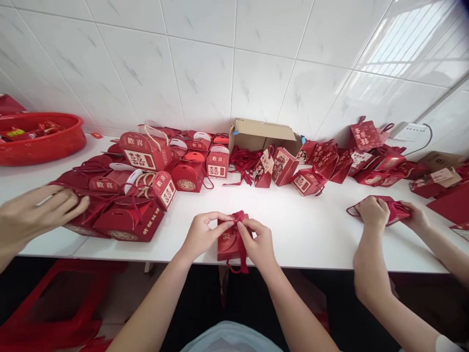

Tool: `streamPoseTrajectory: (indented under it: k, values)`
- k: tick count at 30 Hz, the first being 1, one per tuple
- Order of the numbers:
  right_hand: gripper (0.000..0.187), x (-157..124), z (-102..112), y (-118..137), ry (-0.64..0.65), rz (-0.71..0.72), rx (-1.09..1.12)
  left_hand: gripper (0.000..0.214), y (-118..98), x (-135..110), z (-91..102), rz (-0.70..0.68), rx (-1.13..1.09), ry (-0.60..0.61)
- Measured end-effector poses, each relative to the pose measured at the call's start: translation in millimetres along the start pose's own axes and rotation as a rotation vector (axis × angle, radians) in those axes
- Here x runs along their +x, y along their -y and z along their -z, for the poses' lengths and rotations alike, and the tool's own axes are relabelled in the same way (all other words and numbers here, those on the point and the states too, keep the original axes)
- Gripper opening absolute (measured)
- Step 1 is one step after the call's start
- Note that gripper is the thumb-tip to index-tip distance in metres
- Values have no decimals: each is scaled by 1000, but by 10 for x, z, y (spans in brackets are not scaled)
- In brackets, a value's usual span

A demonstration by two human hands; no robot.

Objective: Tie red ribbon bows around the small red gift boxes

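A small red gift box [225, 248] rests near the table's front edge, right before me. Dark red ribbon [242, 244] is looped over its top into a bow, and its tail hangs down the front. My left hand [205, 233] pinches the bow from the left between thumb and forefinger. On the other side, my right hand [257, 239] pinches the same ribbon, its fingertips almost meeting the left ones. The knot itself is partly hidden by the fingers.
Red gift boxes [130, 217] crowd the left, where another person's hand [47, 215] touches one. At right, a co-worker's hands [373, 212] hold a ribboned box. Behind stand a cardboard box [264, 129] with loose ribbon and more boxes; a red basin [66, 142] sits far left.
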State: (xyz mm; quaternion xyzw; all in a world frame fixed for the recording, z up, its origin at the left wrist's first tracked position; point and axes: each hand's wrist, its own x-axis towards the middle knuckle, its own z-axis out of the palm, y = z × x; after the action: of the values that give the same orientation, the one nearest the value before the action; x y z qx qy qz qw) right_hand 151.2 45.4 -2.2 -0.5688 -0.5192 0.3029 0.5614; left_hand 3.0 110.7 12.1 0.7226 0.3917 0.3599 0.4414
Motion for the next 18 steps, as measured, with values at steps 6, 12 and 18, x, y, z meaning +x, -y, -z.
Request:
streamPoseTrajectory:
  k: [6,12,18]
  values:
    - [17,-10,-73,-33,-112,-65,49,15,32,-83,-67,-48,-2,-32]
    - [15,-14,-53,-37,-75,55,-68,3,98,-112,-140,-149,88,-104]
    - [20,-54,-28,-91,-70,247,-224,6,192,-108,-204,-177,65,-190]
